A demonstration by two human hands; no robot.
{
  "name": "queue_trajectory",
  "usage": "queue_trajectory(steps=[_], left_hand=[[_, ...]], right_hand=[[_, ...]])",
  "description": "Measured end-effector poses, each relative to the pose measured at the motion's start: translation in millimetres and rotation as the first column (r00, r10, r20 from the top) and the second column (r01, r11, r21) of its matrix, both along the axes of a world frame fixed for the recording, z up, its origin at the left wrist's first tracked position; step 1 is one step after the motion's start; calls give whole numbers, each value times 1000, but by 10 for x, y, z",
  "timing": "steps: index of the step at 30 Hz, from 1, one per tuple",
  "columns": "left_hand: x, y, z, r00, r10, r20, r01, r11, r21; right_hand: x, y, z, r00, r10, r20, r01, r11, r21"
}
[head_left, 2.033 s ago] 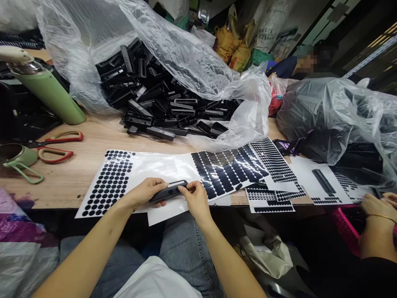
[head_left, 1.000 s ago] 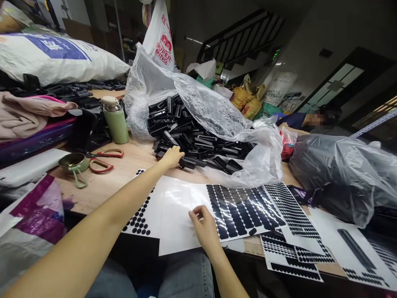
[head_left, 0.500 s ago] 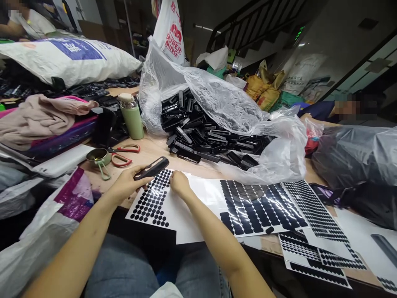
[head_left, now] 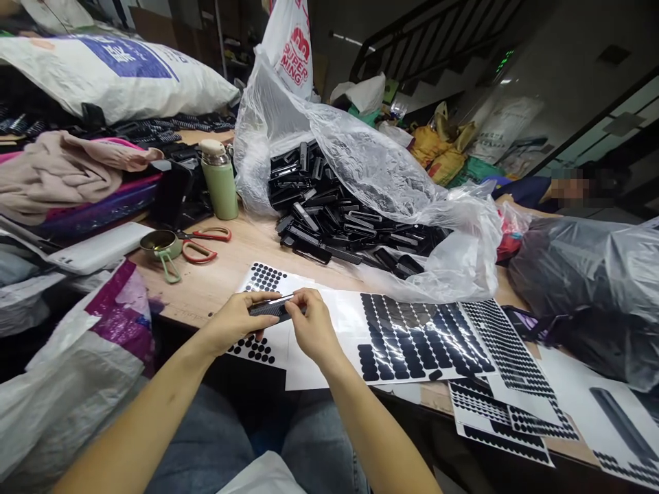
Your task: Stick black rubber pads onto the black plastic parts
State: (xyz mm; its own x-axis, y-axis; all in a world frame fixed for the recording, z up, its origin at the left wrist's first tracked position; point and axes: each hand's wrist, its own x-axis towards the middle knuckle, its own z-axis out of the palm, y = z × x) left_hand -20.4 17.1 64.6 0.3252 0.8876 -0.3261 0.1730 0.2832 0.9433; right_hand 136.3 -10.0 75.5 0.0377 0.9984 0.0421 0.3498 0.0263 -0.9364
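My left hand (head_left: 234,319) is wrapped around a long, narrow black plastic piece (head_left: 268,309) with a ribbed-looking surface, held above the table. My right hand (head_left: 311,322) is closed in a pinch at the right end of that piece, thumb and index finger against it. Whatever small thing may be between those fingertips is hidden. Beneath both hands lies a white sheet of round black stickers (head_left: 265,278), with several dots gone from its backing. To the right is a glossy sheet of larger black oblong stickers (head_left: 412,336).
A clear plastic bag (head_left: 453,274) spills black plastic pieces (head_left: 329,213) behind my hands. Left of it stand a green flask (head_left: 219,182), red-handled scissors (head_left: 200,254) and a small green cup (head_left: 160,245). More sticker sheets (head_left: 515,357) overlap at the right. A person (head_left: 530,192) is at the right.
My right hand has moved from the dot sheet to the black piece's end. My left hand has lowered the piece and turned it, so its ribbed face shows.
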Motion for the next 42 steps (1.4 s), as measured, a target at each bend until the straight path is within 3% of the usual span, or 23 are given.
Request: queue_trajectory(steps=[7,9,11,13,15,17,20,26,29,33,36,42], left_hand=[[144,-69,41,999,-29,-36,30,999,27],[216,-80,32,997,-55,-55,56,998,29],[309,-88,-3,991,-112,-74,114,993,19],[420,-93,-61,977,-194,-94,195,981,2],[536,-98,-139,957,-270,-105,270,963,-10],[636,-100,-225,942,-320,-104,320,947,-20],[726,-96,-342,930,-348,-117,347,938,-27],[732,-104,-399,922,-360,-138,357,933,-51],[723,-130,-322,926,-366,-88,364,931,-43],[716,-169,-184,922,-386,-25,384,922,-52],[714,-193,-126,919,-394,-30,392,919,-50],[733,-234,-106,922,-380,-67,379,925,-33]], right_hand=[[60,-99,-49,998,-43,41,41,998,44],[157,-156,-74,997,-64,51,59,995,81],[370,-236,-134,982,-165,95,157,984,89],[678,-338,-234,905,-355,234,351,935,61],[992,-447,-360,760,-478,440,522,852,23],[1213,-538,-488,679,-452,578,574,818,-34],[1311,-614,-620,686,-387,616,554,827,-97],[1249,-711,-548,798,-454,395,530,842,-103],[1225,-740,-424,889,-454,62,456,865,-207],[1131,-712,-273,839,-420,-347,285,881,-378],[1064,-700,-204,813,-400,-423,234,890,-391],[1037,-736,-213,827,-390,-404,240,896,-372]])
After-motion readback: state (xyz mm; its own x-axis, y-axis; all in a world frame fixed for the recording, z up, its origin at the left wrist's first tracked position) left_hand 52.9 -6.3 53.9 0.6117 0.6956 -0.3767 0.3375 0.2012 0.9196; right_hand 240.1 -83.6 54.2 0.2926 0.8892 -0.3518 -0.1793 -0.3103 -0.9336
